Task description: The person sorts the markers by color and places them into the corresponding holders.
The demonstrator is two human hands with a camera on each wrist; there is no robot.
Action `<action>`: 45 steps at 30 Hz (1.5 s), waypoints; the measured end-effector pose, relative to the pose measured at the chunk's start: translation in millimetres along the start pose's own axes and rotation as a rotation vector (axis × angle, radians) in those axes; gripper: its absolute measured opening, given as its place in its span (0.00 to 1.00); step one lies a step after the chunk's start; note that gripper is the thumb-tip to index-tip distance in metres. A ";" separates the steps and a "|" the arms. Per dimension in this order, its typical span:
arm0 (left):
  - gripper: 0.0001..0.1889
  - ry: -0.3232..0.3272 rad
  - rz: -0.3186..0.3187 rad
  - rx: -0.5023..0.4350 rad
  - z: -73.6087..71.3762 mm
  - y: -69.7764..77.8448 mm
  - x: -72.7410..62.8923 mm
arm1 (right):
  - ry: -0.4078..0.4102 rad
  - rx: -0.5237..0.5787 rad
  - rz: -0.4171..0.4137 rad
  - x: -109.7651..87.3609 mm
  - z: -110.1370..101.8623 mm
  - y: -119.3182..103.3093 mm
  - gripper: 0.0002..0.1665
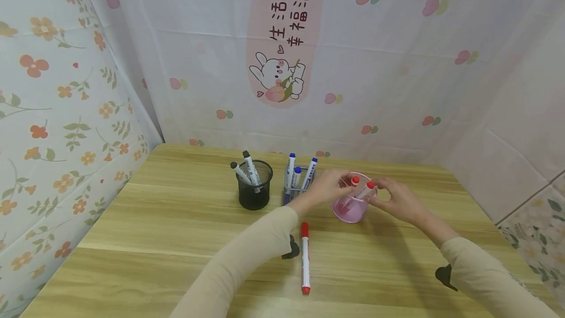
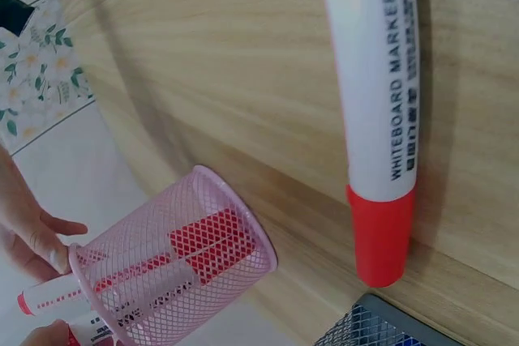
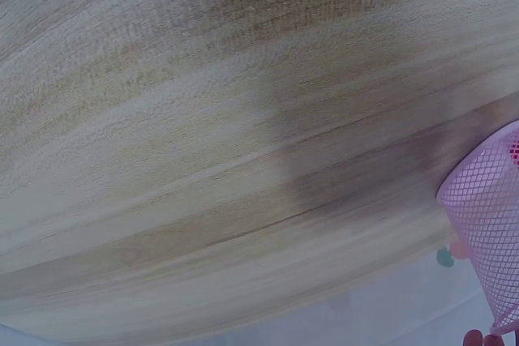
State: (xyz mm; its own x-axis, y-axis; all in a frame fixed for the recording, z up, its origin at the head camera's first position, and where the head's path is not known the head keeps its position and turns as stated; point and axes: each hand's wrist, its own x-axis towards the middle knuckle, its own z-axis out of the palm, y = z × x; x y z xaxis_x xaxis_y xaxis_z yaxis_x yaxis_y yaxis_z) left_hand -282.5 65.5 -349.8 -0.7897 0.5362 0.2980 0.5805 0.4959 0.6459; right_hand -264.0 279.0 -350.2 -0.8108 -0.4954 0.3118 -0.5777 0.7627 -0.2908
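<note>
My left hand (image 1: pixel 327 188) pinches a red-capped whiteboard marker (image 1: pixel 355 181) by its cap, over the mouth of a pink mesh pen holder (image 1: pixel 348 214). The marker's lower part is inside the holder, visible through the mesh in the left wrist view. From the other side my right hand (image 1: pixel 397 201) holds the holder's rim between thumb and fingers. Another red-capped marker (image 1: pixel 366 190) leans inside it. A third red marker (image 1: pixel 305 261) lies on the table in front, its printed barrel large in the left wrist view.
Left of the pink holder stands a square mesh holder (image 1: pixel 288 195) with several blue-capped markers (image 1: pixel 310 173). Farther left a round black mesh holder (image 1: pixel 253 199) carries black-capped markers (image 1: pixel 250 167). A patterned curtain (image 1: pixel 198 53) hangs behind the wooden table (image 1: pixel 145 220).
</note>
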 end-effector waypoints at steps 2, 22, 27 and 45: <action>0.12 0.003 0.007 0.023 1.0 0.2 -0.4 | -0.001 0.001 0.006 -0.1 0.0 -0.2 0.24; 0.21 -0.007 0.164 0.189 0.5 12.7 -19.4 | -0.003 0.006 -0.011 0.9 1.2 3.2 0.25; 0.19 0.006 0.288 0.218 -0.6 17.5 -34.6 | -0.004 0.005 -0.015 0.7 1.3 3.6 0.24; 0.11 -0.206 0.575 0.491 -4.0 15.8 -98.0 | -0.017 0.020 0.017 0.7 -0.8 -0.9 0.25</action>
State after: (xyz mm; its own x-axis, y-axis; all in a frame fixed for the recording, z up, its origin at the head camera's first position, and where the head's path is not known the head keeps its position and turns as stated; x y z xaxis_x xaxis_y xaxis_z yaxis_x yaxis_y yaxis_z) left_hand -196.7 18.0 -366.0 -0.3136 0.8926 0.3240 0.9465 0.3213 0.0307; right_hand -264.0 278.3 -349.1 -0.8220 -0.4896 0.2909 -0.5654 0.7626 -0.3144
